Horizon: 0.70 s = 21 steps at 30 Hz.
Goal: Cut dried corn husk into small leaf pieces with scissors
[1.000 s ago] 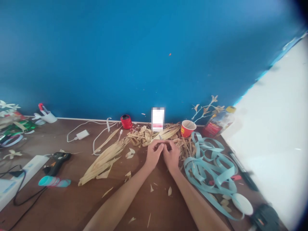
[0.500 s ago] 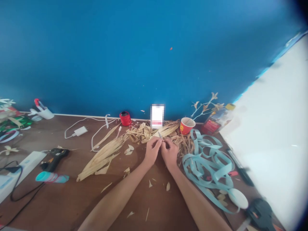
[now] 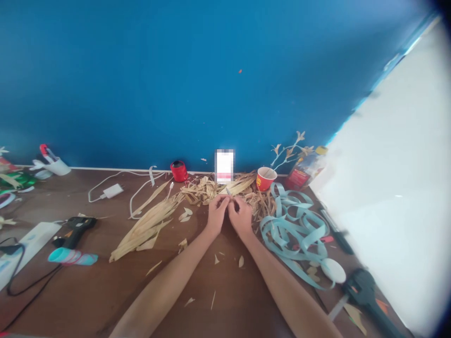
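My left hand point(image 3: 217, 213) and my right hand point(image 3: 241, 216) meet at the fingertips above the table, both closed in a pinch. A small, grey, pointed piece point(image 3: 228, 191) sticks up from between them; its lower part is hidden by the fingers, and its kind is unclear. Just beyond the hands lies a heap of dried corn husks point(image 3: 200, 190). To their left, a long bundle of pale husk point(image 3: 141, 232) rests on the brown table point(image 3: 148, 300). Small husk petals point(image 3: 241, 262) are scattered nearer to me.
Tangled light-blue ribbon point(image 3: 299, 234) and a black glue gun point(image 3: 361, 286) lie right. Behind stand a red paper cup point(image 3: 266, 179), a husk-flower stem point(image 3: 289, 152) and a red round container point(image 3: 179, 172). Left are another glue gun point(image 3: 77, 230), a power strip point(image 3: 31, 249) and a turquoise roll point(image 3: 72, 257).
The whole view has shifted slightly, so the things appear a little further left. Both hands stay pinched together on the small piece.
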Each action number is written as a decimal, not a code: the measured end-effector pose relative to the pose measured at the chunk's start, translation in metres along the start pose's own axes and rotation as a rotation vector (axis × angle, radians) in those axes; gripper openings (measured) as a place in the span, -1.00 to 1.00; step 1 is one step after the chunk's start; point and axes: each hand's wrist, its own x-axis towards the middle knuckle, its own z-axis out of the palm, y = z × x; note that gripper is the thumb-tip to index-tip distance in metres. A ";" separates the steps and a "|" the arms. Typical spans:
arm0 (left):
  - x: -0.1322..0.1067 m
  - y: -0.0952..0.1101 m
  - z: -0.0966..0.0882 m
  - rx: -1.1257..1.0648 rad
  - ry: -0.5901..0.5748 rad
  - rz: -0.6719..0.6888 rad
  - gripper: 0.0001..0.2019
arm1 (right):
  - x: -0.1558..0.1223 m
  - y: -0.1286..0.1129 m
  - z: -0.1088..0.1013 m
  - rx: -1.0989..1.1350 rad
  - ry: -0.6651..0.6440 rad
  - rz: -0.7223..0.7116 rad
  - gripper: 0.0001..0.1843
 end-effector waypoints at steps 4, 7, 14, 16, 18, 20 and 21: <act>0.001 -0.001 -0.001 0.030 0.009 0.015 -0.81 | -0.001 0.002 0.002 -0.018 -0.006 -0.001 -0.81; 0.002 -0.002 -0.002 0.051 0.007 0.031 -0.82 | -0.001 0.002 0.003 -0.035 -0.004 -0.001 -0.82; 0.001 -0.003 -0.002 0.120 0.031 0.063 -0.83 | 0.000 -0.002 0.002 0.070 0.022 0.020 -0.79; 0.000 -0.003 -0.001 0.090 0.006 0.054 -0.84 | 0.000 -0.003 0.001 0.080 0.019 0.002 -0.78; 0.000 -0.002 -0.001 0.067 -0.006 0.054 -0.84 | 0.000 -0.004 0.000 0.056 0.032 -0.023 -0.77; 0.000 -0.001 -0.001 0.078 0.002 0.061 -0.86 | 0.000 -0.004 0.000 0.017 0.044 -0.033 -0.77; 0.000 0.000 -0.001 0.092 0.010 0.065 -0.87 | -0.001 -0.004 0.000 0.000 0.046 -0.033 -0.77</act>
